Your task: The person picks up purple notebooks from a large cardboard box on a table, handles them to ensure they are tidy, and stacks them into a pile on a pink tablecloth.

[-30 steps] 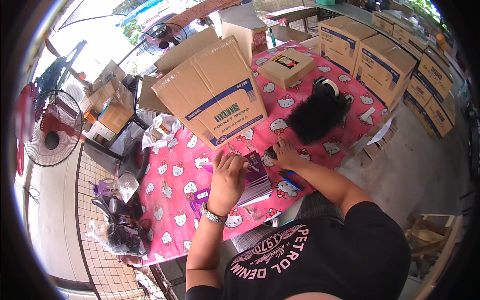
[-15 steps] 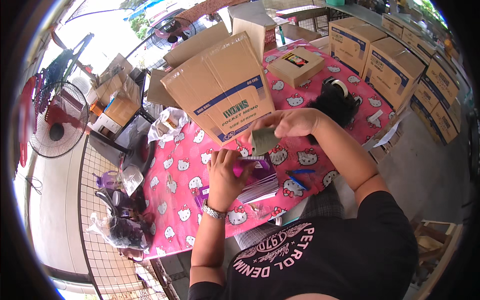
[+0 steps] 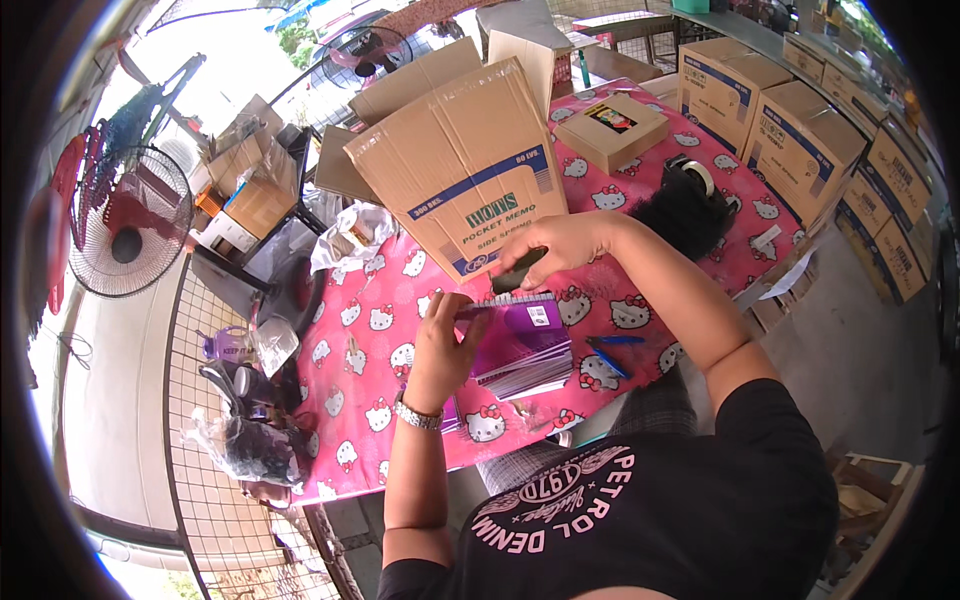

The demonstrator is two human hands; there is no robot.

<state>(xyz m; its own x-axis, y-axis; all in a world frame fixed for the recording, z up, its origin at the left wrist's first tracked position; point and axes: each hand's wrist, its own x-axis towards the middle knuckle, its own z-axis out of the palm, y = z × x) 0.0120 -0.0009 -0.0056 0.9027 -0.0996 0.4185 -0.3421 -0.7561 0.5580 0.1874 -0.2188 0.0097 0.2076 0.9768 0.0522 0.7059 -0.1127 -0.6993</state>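
A stack of purple memo notebooks (image 3: 520, 345) with spiral binding along the far edge lies on the table in front of me. My left hand (image 3: 445, 345) is closed on the top notebook's left end, thumb over its cover and fingers by the spiral. Just beyond the binding, my right hand (image 3: 560, 245) grips a small dark green, rounded piece (image 3: 518, 272) whose kind I cannot make out. That piece hangs close above the spiral; whether they touch is unclear. To the right of the stack lie blue-handled pliers (image 3: 615, 355).
A large open carton (image 3: 460, 170) stands tilted behind my hands. Farther right are a flat brown box (image 3: 612, 132), a tape roll (image 3: 692, 176) and a black fuzzy heap (image 3: 680, 210). Plastic bags (image 3: 350, 240) and a fan (image 3: 128, 222) are at left; stacked cartons (image 3: 805, 145) stand right.
My right hand has turned and drawn slightly down, so the green piece shows darker and narrower. More of the top notebook's cover and spiral shows. The whole view has shifted a little.
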